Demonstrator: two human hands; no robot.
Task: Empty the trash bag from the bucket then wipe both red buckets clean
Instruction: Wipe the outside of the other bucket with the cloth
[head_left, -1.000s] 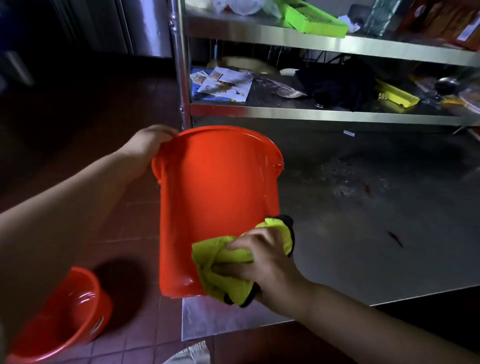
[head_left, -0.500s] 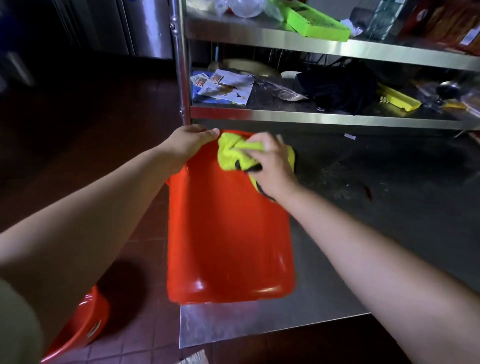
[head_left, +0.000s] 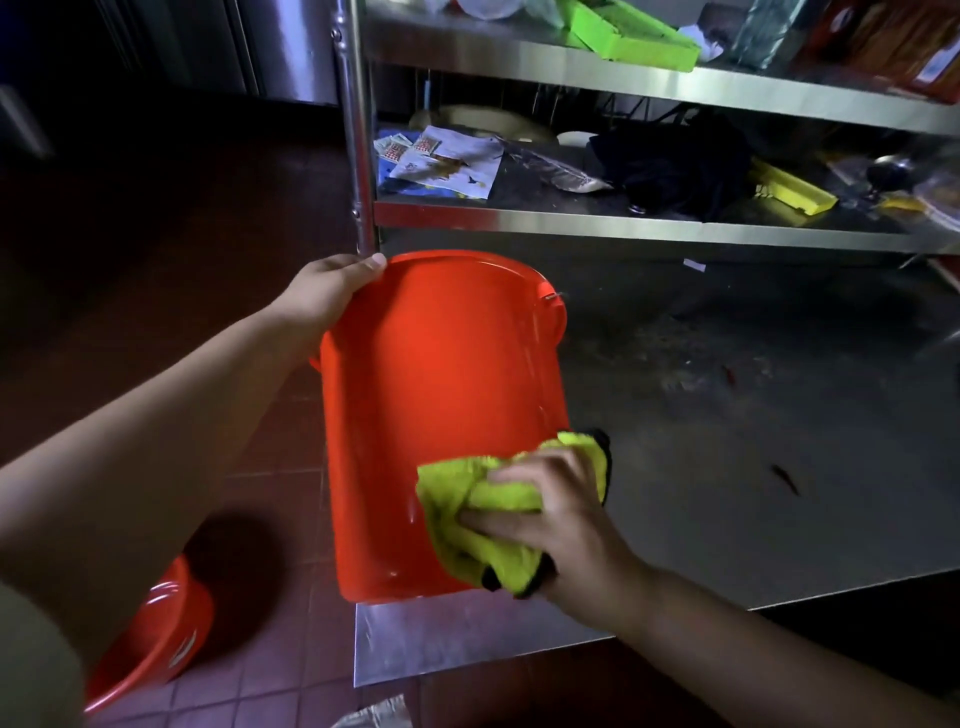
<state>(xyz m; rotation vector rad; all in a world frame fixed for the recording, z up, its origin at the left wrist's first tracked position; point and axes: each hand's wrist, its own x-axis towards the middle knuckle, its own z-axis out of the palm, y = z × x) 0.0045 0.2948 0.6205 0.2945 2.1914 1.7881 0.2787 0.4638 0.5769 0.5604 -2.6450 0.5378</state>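
Observation:
A red bucket (head_left: 436, 405) is tipped with its rim away from me, its outer wall facing me and its base over the near left corner of a steel table (head_left: 727, 493). My left hand (head_left: 322, 291) grips the far left of its rim. My right hand (head_left: 550, 514) holds a bunched yellow-green cloth (head_left: 483, 514) with a black edge against the bucket's lower right wall near the base. A second red bucket (head_left: 156, 639) stands on the tiled floor at the lower left, partly hidden by my left arm.
Steel shelving (head_left: 623, 223) rises behind the table, holding papers (head_left: 441, 166), a dark cloth (head_left: 675, 166), a yellow tool (head_left: 789, 187) and a green tray (head_left: 634, 36) above. The shelf post (head_left: 358, 145) stands just behind the bucket. Red-brown floor tiles (head_left: 270, 519) lie to the left.
My right hand has dragged the cloth from the bucket's rim down the wall to its lower right near the base. My left hand stays on the rim.

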